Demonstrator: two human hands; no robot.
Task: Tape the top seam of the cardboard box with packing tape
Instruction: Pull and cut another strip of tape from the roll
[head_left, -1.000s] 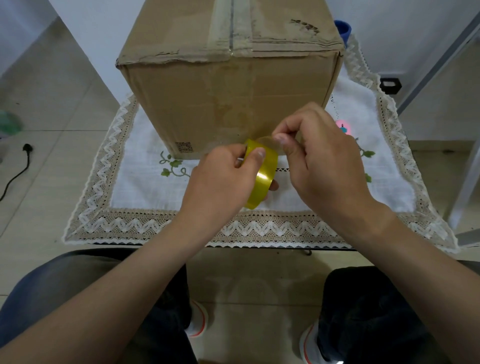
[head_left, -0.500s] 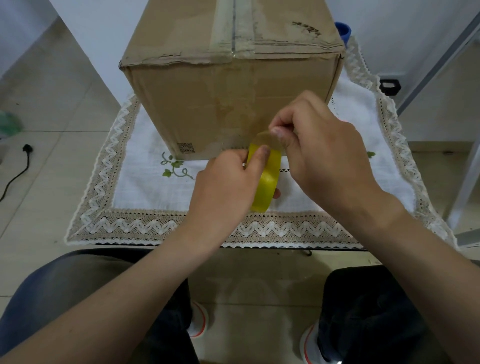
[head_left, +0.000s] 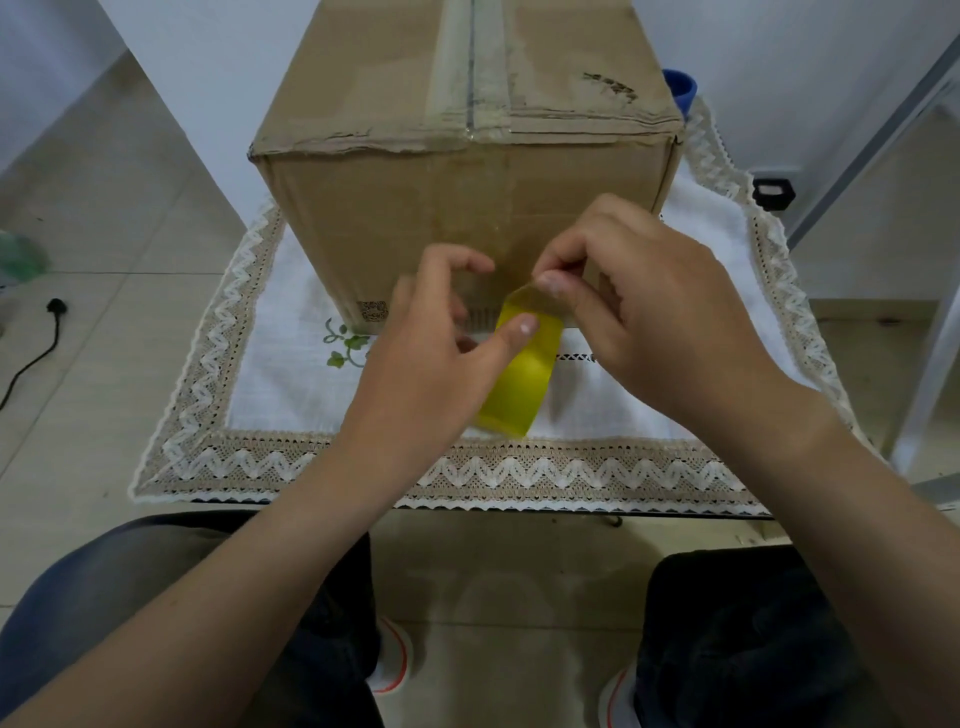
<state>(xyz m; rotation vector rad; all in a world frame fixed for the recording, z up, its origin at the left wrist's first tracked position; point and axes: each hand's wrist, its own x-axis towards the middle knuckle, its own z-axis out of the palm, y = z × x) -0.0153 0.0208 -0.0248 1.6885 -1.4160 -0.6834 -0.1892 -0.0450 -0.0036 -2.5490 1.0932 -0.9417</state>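
Observation:
A brown cardboard box (head_left: 415, 208) stands on the table, its top seam (head_left: 471, 57) running away from me under old clear tape. In front of its near face I hold a yellowish roll of packing tape (head_left: 522, 384) on edge. My left hand (head_left: 431, 364) grips the roll, thumb pressed on its outer face. My right hand (head_left: 649, 312) pinches the loose tape end (head_left: 535, 296) between thumb and fingers at the top of the roll, a short clear strip lifted off.
A white tablecloth with a lace border (head_left: 467, 467) covers the small table. A blue object (head_left: 680, 88) peeks out behind the box's right corner. A black plug and cable (head_left: 52, 312) lie on the floor at left. My knees and shoes show below.
Both hands and the roll have shifted slightly up toward the box face. The roll has turned so its outer face shows more, and the right fingers have peeled the tape end a little further.

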